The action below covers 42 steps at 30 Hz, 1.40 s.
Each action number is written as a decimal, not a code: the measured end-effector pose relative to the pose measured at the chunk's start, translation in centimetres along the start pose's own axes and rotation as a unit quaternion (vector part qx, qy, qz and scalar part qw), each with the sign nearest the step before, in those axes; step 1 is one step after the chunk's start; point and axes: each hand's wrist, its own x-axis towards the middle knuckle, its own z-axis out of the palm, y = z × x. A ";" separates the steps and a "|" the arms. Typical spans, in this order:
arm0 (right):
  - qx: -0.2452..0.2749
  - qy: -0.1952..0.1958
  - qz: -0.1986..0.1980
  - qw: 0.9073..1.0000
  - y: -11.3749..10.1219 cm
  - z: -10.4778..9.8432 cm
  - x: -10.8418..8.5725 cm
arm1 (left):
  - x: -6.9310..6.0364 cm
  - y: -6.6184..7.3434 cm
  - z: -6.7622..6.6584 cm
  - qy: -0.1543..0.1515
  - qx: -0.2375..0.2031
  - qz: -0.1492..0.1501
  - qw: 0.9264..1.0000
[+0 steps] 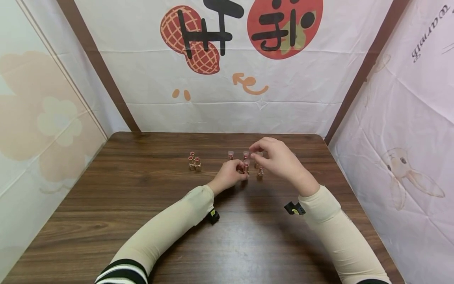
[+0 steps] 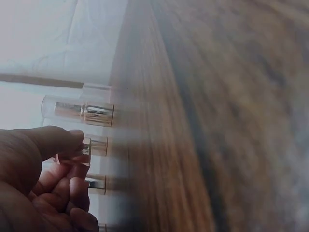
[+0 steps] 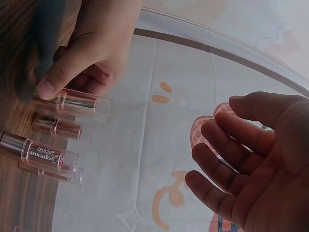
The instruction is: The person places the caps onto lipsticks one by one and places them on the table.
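Note:
Near the middle of the table my left hand (image 1: 227, 175) pinches a lipstick tube (image 1: 246, 167) with a clear cap and a rose-gold base. In the right wrist view its thumb and fingers grip the tube (image 3: 75, 102) low, close to the tabletop. My right hand (image 1: 280, 161) hovers above and right of the tubes, fingers loosely bent, holding nothing; the right wrist view shows bare fingers (image 3: 227, 159). Around them stand more lipstick tubes, among them a capped one (image 1: 231, 155) behind the left hand and another (image 1: 261, 170) below the right. One printed tube (image 3: 46, 155) reads "avocado".
Three short lipstick tubes (image 1: 197, 164) stand close together to the left. The brown wood-grain table (image 1: 159, 185) runs back to a white printed cloth wall (image 1: 227, 114). Cloth panels also flank both sides.

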 end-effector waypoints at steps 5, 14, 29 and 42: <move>0.003 0.001 -0.001 1.000 0.0 -0.3 -0.1 | 0.4 -0.2 0.2 -0.010 0.000 -0.007 1.000; 0.007 0.006 0.002 1.000 0.5 -0.4 -0.4 | 0.7 -0.3 0.6 -0.016 0.015 -0.025 0.999; 0.005 0.009 -0.002 1.000 0.4 -0.4 -0.4 | 0.9 -0.3 0.7 -0.031 0.045 -0.027 0.998; 0.016 -0.004 0.012 1.000 0.3 -0.5 -0.5 | 0.3 0.2 0.2 -0.019 0.062 -0.030 0.997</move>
